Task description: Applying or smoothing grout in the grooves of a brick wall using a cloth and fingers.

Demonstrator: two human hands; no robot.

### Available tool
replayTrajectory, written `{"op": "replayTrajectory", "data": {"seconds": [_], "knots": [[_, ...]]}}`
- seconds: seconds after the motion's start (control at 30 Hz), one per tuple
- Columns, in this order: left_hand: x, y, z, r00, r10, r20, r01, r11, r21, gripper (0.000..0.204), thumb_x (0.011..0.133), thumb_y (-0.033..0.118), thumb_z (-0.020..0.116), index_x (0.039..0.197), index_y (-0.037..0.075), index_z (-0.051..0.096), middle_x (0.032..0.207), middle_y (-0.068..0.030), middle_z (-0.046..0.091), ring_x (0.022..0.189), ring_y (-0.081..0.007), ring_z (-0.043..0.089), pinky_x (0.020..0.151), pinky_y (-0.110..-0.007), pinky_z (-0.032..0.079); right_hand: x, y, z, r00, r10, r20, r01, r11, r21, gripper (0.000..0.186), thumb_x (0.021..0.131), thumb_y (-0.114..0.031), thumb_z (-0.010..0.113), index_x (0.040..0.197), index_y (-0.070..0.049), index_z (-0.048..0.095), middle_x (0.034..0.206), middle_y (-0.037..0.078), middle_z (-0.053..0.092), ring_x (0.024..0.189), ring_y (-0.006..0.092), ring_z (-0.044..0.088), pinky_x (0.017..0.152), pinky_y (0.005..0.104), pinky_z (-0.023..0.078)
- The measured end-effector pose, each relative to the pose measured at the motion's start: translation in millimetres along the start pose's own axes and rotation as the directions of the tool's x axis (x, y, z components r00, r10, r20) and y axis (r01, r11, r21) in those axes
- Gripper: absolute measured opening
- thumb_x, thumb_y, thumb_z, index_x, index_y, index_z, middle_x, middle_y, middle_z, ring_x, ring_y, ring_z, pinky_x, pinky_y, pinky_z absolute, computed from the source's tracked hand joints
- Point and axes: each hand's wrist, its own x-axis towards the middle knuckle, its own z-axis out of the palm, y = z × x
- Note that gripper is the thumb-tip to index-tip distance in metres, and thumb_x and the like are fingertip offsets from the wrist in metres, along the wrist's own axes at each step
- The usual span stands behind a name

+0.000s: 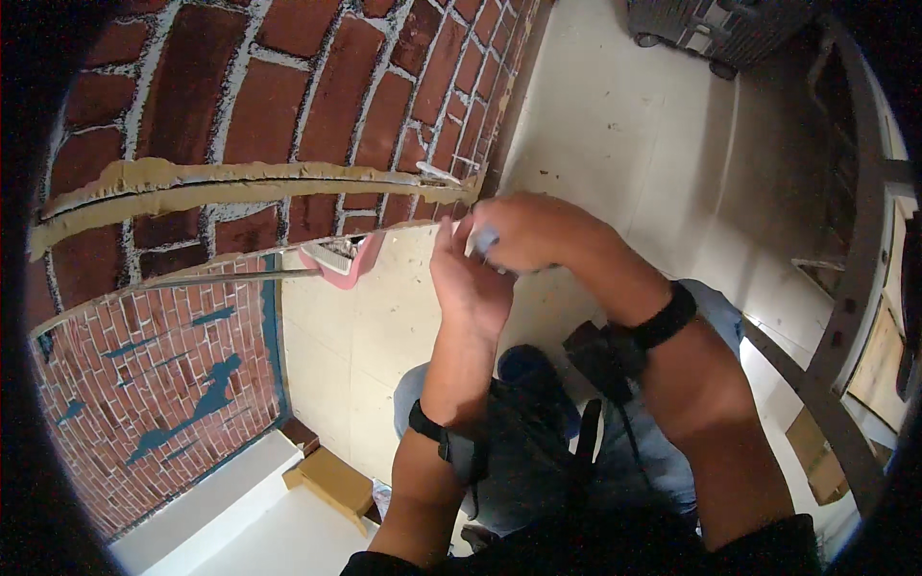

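Observation:
My right hand (519, 230) is closed on a small pale grey-blue object (486, 240), partly hidden by the fingers, just below the corner edge of a brick-patterned panel (288, 101). My left hand (466, 278) is beside it, palm turned up, fingers raised and bent against the right hand; what they hold, if anything, is hidden. A tan strip (154, 197) with a dark line along it crosses the panel toward both hands. A small white piece (432, 171) lies at the strip's right end.
A pink dustpan (341, 278) lies on the pale tiled floor (346, 374). Another brick-patterned surface (163, 384) is at lower left, near a cardboard piece (327, 480). A dark wheeled case (691, 29) stands at top right, a metal frame (845, 317) along the right.

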Motion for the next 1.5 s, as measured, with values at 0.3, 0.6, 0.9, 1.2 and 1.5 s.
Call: {"op": "replayTrajectory", "data": {"seconds": [0.3, 0.6, 0.9, 1.2, 1.5], "knots": [[7.6, -11.2, -0.6, 0.973, 0.041, 0.227, -0.03, 0.998, -0.05, 0.03, 0.096, 0.021, 0.029, 0.114, 0.006, 0.048, 0.113, -0.0068, 0.056, 0.104, -0.0205, 0.054, 0.091, -0.038, 0.043, 7.9, -26.8, 0.2, 0.597, -0.158, -0.786, 0.357, 0.93, 0.084, 0.016, 0.081, -0.018, 0.062, 0.084, -0.003, 0.058, 0.082, 0.011, 0.06, 0.068, 0.0313, 0.058, 0.063, 0.039, 0.046], [7.5, -10.0, -15.2, 0.989, -0.009, 0.147, 0.014, 0.999, -0.033, 0.031, 0.094, 0.017, 0.025, 0.114, 0.007, 0.047, 0.11, -0.0074, 0.056, 0.102, -0.0218, 0.054, 0.088, -0.038, 0.044, 29.9, -27.8, 1.1, 0.423, -0.229, -0.877, 0.517, 0.856, 0.026, 0.015, 0.076, -0.011, 0.068, 0.083, -0.003, 0.058, 0.08, 0.01, 0.057, 0.071, 0.028, 0.058, 0.061, 0.035, 0.047], [11.8, -9.1, -15.3, 0.985, -0.042, 0.167, 0.057, 0.994, -0.088, 0.03, 0.094, 0.017, 0.025, 0.112, 0.007, 0.047, 0.112, -0.0069, 0.056, 0.105, -0.0217, 0.053, 0.091, -0.038, 0.042, 26.8, -31.2, 1.8, 0.413, -0.276, -0.868, 0.469, 0.881, -0.057, 0.014, 0.075, -0.009, 0.068, 0.084, -0.005, 0.058, 0.083, 0.008, 0.057, 0.075, 0.0297, 0.058, 0.063, 0.0365, 0.048], [6.7, -7.2, -14.0, 0.992, 0.005, 0.126, 0.001, 0.999, -0.044, 0.033, 0.095, 0.019, 0.026, 0.116, 0.007, 0.048, 0.113, -0.0059, 0.056, 0.105, -0.0201, 0.053, 0.092, -0.037, 0.042, 30.3, -35.4, 9.4, 0.315, -0.308, -0.898, 0.473, 0.871, -0.133, 0.015, 0.072, -0.003, 0.067, 0.082, -0.003, 0.056, 0.088, 0.009, 0.057, 0.076, 0.0291, 0.059, 0.063, 0.0345, 0.05], [5.6, -7.1, -11.9, 0.987, -0.011, 0.16, 0.023, 0.997, -0.073, 0.032, 0.095, 0.02, 0.028, 0.116, 0.007, 0.048, 0.112, -0.0055, 0.057, 0.104, -0.0194, 0.054, 0.091, -0.037, 0.042, 36.0, -33.8, 14.1, 0.252, -0.358, -0.899, 0.427, 0.875, -0.229, 0.018, 0.069, -0.001, 0.067, 0.08, -0.003, 0.053, 0.086, 0.008, 0.056, 0.076, 0.0278, 0.058, 0.064, 0.0342, 0.049]]}}
